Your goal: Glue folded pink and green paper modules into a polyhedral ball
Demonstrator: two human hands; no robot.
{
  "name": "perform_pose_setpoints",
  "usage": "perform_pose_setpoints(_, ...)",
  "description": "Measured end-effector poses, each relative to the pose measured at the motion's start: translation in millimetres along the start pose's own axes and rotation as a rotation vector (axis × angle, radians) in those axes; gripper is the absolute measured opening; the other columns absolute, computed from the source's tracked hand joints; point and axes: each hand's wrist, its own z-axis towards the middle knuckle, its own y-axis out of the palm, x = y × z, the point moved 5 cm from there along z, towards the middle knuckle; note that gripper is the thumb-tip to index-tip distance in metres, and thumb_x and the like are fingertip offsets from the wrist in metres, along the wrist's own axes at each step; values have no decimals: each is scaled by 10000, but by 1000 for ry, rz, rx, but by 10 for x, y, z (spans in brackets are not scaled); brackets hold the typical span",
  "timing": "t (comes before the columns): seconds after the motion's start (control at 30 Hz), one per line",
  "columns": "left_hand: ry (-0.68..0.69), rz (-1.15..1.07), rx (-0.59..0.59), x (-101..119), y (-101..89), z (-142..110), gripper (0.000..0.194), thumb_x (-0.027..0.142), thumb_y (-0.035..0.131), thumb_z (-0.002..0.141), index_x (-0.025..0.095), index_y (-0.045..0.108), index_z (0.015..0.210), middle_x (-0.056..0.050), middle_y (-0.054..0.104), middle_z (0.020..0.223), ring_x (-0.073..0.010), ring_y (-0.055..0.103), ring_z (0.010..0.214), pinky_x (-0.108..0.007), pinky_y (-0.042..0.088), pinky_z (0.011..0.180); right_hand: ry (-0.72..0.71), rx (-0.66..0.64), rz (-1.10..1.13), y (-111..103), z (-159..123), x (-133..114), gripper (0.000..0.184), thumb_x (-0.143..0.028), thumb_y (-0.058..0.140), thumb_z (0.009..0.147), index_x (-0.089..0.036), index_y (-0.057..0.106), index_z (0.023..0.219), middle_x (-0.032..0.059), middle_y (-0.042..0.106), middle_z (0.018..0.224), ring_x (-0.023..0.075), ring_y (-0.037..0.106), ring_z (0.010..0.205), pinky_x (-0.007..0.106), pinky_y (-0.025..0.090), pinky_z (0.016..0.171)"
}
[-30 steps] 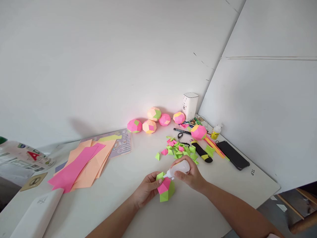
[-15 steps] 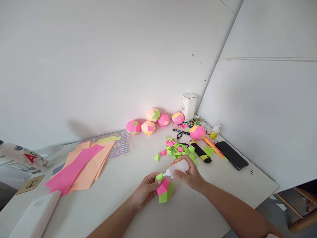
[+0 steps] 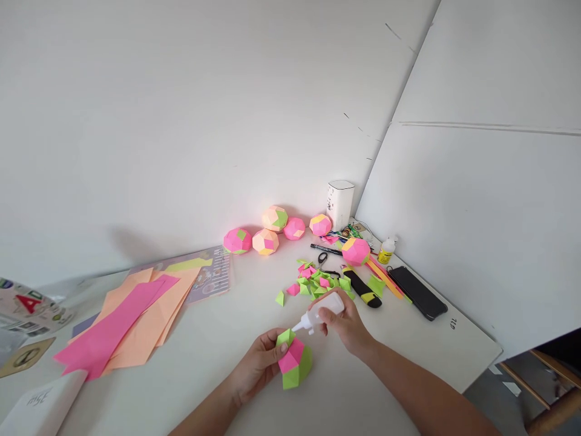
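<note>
My left hand (image 3: 263,360) is closed on a partly built paper ball (image 3: 294,357) of pink and green folded pieces, its thumb pressed on a green piece at the top. In my right hand (image 3: 347,327) is a small white glue bottle (image 3: 324,307), tilted so its nozzle meets or nearly meets that green piece; I cannot tell whether they touch. Just beyond the hands lies a pile of small folded green and pink paper pieces (image 3: 320,281), with one green piece (image 3: 280,298) apart on the left.
Finished paper balls (image 3: 237,241) line the wall beside a white container (image 3: 340,204). To the right are a utility knife (image 3: 362,287), scissors (image 3: 322,259), a yellow-labelled bottle (image 3: 387,249) and a phone (image 3: 417,292). Pink and orange paper strips (image 3: 118,324) lie left, near a white box (image 3: 48,402).
The view has shifted, so the table's things sit slightly lower and further left. The glue bottle is tilted more steeply, its nozzle still at the green piece. Both grips are kept.
</note>
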Motion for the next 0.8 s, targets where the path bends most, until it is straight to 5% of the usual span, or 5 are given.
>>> perform_pose_setpoints(0.17, -5, -14, 5, -6, -13, 9, 199, 235, 765, 670, 151, 686, 833, -57, 699, 793, -182, 635, 744, -310, 463, 743, 112, 68, 185, -78, 79, 102, 283, -415, 662, 783, -194, 485, 781, -33, 575, 543, 107, 513, 458, 237, 415, 445)
perform_pose_setpoints(0.53, 3, -29, 0, -16, -17, 16, 200, 225, 770, 664, 145, 684, 827, -57, 700, 785, -179, 636, 732, -305, 461, 731, 203, 106, 296, -109, 77, 155, 292, -418, 652, 793, -175, 515, 710, -24, 562, 492, 97, 497, 431, 215, 398, 425)
perform_pose_setpoints(0.7, -1, -45, 7, -30, -35, 18, 177, 209, 759, 678, 149, 680, 825, -50, 699, 787, -177, 636, 741, -306, 458, 739, 182, 139, 289, -125, 79, 134, 274, -404, 666, 781, -175, 525, 729, -14, 590, 529, 109, 536, 471, 227, 417, 457)
perform_pose_setpoints(0.8, -1, -45, 0, -30, -33, 20, 174, 204, 753, 685, 148, 680, 832, -51, 696, 789, -179, 636, 746, -311, 459, 746, 176, 176, 349, -128, 78, 117, 291, -326, 753, 704, -186, 527, 823, 21, 678, 731, 160, 652, 663, 287, 508, 632)
